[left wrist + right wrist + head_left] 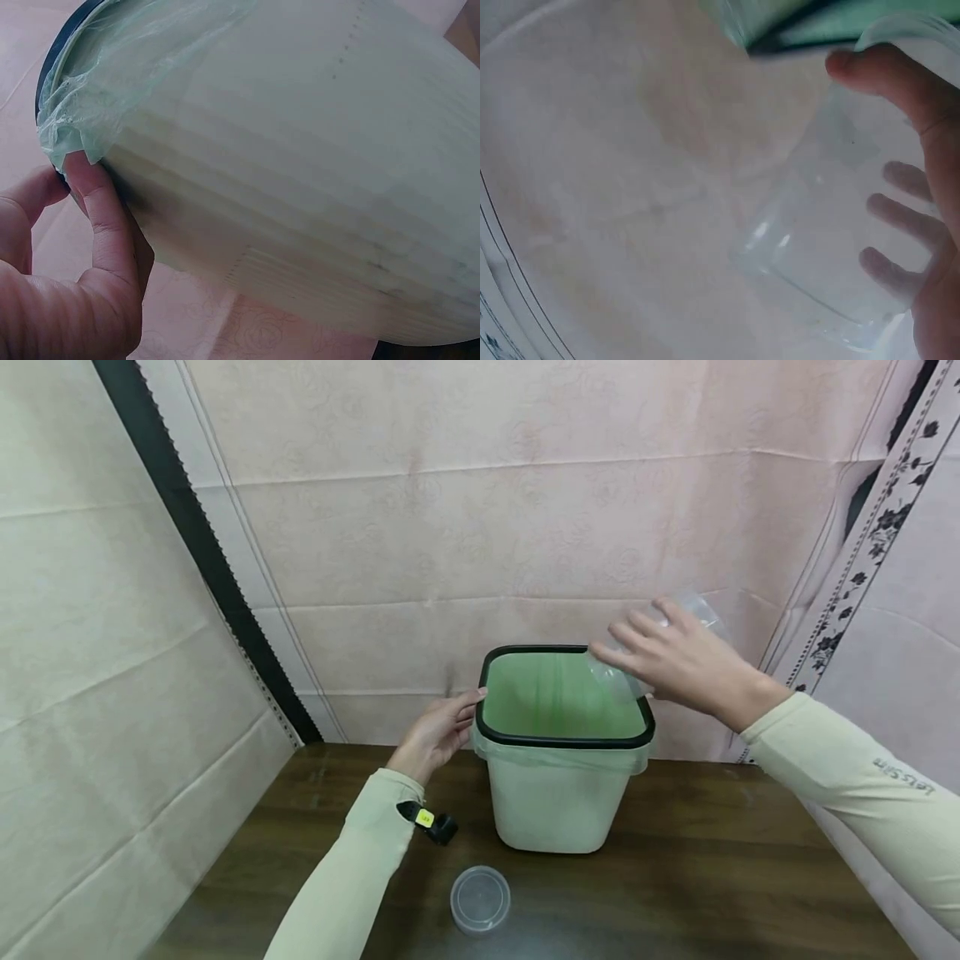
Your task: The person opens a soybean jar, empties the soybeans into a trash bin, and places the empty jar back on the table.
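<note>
A pale green trash can (pixel 558 802) with a black rim stands on the table, lined with a thin green bag (pixel 112 82) folded over its edge. My left hand (pixel 442 731) pinches the rim at the left side, thumb and fingers on either side of it. In my right hand (pixel 675 664) is a clear plastic container (pixel 817 225), tilted with its mouth at the right edge of the can's opening. Thumb and fingers wrap around its wall in the right wrist view. The inside bottom of the can is hidden.
A round clear plastic lid (pixel 480 900) lies on the dark wood table (pixel 697 860) in front of the can. Behind and at both sides hang light cloth curtains (pixel 480 527), close to the can's far side.
</note>
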`<state>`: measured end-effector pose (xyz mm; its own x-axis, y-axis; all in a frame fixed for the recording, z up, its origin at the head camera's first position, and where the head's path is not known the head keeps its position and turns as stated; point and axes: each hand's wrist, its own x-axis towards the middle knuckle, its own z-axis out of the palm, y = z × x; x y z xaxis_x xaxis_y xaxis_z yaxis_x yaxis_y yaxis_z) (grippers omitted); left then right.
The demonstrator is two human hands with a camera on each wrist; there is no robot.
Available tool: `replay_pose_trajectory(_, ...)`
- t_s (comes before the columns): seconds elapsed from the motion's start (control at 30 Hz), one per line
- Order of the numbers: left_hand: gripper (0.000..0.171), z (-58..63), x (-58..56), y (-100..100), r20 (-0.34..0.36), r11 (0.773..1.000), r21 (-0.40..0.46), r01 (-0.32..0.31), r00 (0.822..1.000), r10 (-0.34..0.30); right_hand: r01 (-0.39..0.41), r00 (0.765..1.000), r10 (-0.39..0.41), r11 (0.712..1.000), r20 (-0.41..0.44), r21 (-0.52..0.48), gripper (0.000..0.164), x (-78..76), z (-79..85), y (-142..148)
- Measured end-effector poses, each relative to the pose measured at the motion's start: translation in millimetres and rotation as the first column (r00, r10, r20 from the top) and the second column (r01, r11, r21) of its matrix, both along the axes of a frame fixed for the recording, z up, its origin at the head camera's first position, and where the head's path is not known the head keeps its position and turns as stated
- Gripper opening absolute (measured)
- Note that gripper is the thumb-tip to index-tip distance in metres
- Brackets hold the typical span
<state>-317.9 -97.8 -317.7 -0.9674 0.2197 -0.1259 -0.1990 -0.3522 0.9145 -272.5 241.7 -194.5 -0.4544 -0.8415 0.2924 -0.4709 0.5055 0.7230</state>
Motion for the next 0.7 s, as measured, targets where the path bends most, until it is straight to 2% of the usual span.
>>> replay_pose_trajectory(0.07, 0.030, -1.2, 0.3, 0.4, 0.000, 1.000, 0.001, -0.001, 1.000, 0.001, 0.015, 1.000, -0.015, 0.999, -0.006, 0.043, 0.111, -0.9, -7.3, 0.1)
replay_pose_trajectory(0.2, 0.030, -3.4, 0.0, 0.9, 0.003, 1.000, 0.011, 0.006, 1.000, -0.006, 0.021, 1.000, -0.021, 1.000, -0.011, 0.019, 0.110, -0.5, -13.4, 2.4)
replay_pose_trajectory(0.3, 0.032, -3.8, 0.6, 0.8, 0.004, 1.000, 0.017, 0.006, 1.000, -0.006, -0.002, 1.000, 0.002, 1.000, 0.006, -0.029, 0.109, 1.9, -14.3, 3.8)
replay_pose_trajectory(0.4, 0.036, -3.8, 1.2, 1.3, 0.007, 1.000, 0.015, 0.005, 1.000, -0.005, -0.009, 0.998, 0.018, 0.991, 0.060, -0.136, 0.109, 8.8, -14.6, 5.3)
replay_pose_trajectory(0.5, 0.038, -3.3, 0.8, 2.1, 0.011, 1.000, 0.005, 0.009, 1.000, -0.009, 0.021, 0.991, 0.020, 0.954, 0.135, -0.298, 0.110, 22.7, -13.9, 6.6)
replay_pose_trajectory(0.6, 0.041, -2.0, 0.0, 2.3, 0.005, 1.000, -0.014, 0.010, 1.000, -0.010, 0.041, 0.981, 0.049, 0.890, 0.186, -0.453, 0.109, 39.7, -14.3, 6.8)
replay_pose_trajectory(0.7, 0.042, -0.9, -0.1, 1.2, -0.007, 0.999, -0.032, 0.006, 1.000, -0.006, 0.040, 0.973, 0.094, 0.827, 0.209, -0.561, 0.112, 58.3, -18.6, 5.8)
